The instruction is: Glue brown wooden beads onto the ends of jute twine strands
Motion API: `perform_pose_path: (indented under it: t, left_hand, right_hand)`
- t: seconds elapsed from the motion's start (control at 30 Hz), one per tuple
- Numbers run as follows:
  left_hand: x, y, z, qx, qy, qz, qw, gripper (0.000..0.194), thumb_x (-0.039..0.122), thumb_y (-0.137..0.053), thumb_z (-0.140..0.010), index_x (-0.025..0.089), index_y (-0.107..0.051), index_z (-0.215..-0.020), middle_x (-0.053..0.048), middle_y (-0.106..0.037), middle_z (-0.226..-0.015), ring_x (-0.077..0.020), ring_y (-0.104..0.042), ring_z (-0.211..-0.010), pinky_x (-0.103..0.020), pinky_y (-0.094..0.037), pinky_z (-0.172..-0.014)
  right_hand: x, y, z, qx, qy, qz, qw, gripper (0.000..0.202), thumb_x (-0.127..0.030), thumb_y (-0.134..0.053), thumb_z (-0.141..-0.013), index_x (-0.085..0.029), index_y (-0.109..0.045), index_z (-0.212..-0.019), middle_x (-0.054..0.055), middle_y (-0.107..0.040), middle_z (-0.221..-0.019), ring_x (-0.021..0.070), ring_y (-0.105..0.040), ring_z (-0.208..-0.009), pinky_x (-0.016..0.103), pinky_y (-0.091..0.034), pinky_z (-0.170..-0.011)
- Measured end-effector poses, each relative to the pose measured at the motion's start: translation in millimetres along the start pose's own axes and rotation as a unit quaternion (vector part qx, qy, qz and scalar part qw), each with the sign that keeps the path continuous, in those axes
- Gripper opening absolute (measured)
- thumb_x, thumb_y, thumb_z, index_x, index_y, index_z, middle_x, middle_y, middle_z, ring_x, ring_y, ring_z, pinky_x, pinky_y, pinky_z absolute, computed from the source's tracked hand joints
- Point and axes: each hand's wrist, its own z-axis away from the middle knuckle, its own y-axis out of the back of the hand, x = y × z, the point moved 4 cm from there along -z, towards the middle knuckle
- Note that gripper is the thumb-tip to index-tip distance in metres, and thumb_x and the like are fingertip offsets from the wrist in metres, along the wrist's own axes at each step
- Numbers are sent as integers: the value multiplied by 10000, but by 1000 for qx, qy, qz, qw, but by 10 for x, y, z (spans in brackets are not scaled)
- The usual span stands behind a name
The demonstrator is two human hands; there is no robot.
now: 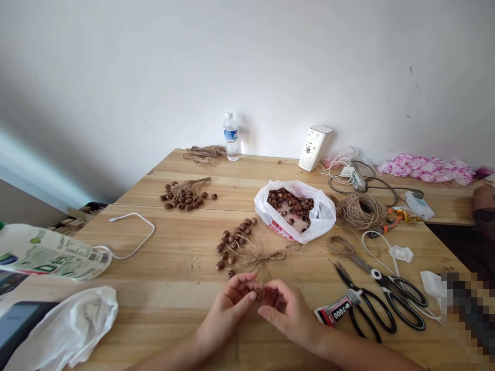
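Observation:
My left hand (231, 307) is closed at the fingertips on a small brown nut (259, 293) near the table's front. My right hand (289, 313) is curled close beside it, its fingertips at the nut; what it pinches is hidden. Just beyond my hands lies a bundle of twine strands with a wrapped loop (270, 256). Its strands fan out left to several glossy brown nuts (232, 242). A second bunch of nuts on twine (185, 196) lies farther back on the left. Behind the loop, a white plastic bag (327, 211) stands open with many nuts inside.
To the right are a twine coil (363, 211), black-handled scissors (404, 299), a second black-handled cutting tool (373, 309) and a glue tube (337, 307). A water bottle (231, 139) and white box (315, 148) stand at the back. On the left lie a large printed package (58, 252) and white cable (149, 234).

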Motion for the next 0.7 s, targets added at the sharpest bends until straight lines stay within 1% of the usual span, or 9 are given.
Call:
perform_pose_path:
  t: [0.07,0.13,0.2,0.27,0.33,0.43,0.57,0.7]
  left_hand:
    - [8,30,13,6,-42,-88,995,289,202,-685,-719,236,-622,-999,-24,-661,-913,-164,-608,-881,-301,-465,-833]
    - [24,62,18,7,-85,-165,983,269,209,-683,-716,249,-654,-980,-24,-666,-915,-171,-616,-873,-298,-483,-816]
    - [52,81,18,3,-126,-228,965,241,206,-671,-724,255,-678,-959,-32,-665,-933,-178,-618,-879,-300,-491,-812]
    - [79,80,14,-9,-153,-270,951,223,202,-661,-732,255,-691,-947,-45,-661,-957,-189,-617,-901,-311,-495,-817]
    - [98,70,10,-20,-166,-291,942,214,198,-658,-733,250,-697,-937,-56,-656,-971,-198,-616,-916,-323,-499,-820]
    - [121,56,11,-19,-181,-296,938,202,185,-663,-728,247,-705,-915,-58,-650,-956,-198,-624,-897,-325,-512,-798]
    - [144,21,18,-27,-204,-285,936,179,165,-660,-728,259,-724,-866,-43,-646,-882,-175,-639,-805,-288,-533,-707]
    - [164,-7,16,-25,-209,-291,933,184,159,-663,-727,281,-734,-845,-30,-640,-797,-160,-632,-753,-269,-531,-671]
  right_hand:
    - [20,2,-9,23,-5,9,1000,252,-335,-644,-763,-161,-575,-933,24,-593,-786,135,-538,-689,229,-438,-604]
    - [27,6,-23,41,3,20,999,194,-303,-632,-775,-164,-589,-902,26,-597,-789,135,-541,-690,233,-440,-612]
    - [17,6,-36,46,17,26,998,151,-262,-618,-780,-167,-596,-896,29,-602,-804,135,-546,-695,231,-441,-610]
    - [6,7,-45,45,25,26,998,133,-228,-601,-784,-170,-598,-904,29,-603,-815,134,-551,-702,227,-443,-607]
    - [-2,9,-50,43,27,23,998,124,-214,-593,-783,-172,-598,-900,27,-598,-815,132,-552,-701,222,-445,-603]
    - [-8,14,-51,45,38,20,998,123,-209,-590,-780,-171,-599,-897,26,-588,-805,129,-548,-687,220,-444,-591]
    - [-13,12,-54,48,59,20,997,119,-222,-610,-776,-164,-605,-880,27,-579,-780,129,-540,-671,218,-434,-578]
    - [-29,11,-66,48,80,33,995,94,-256,-611,-793,-162,-608,-794,20,-563,-734,127,-520,-657,222,-418,-586]
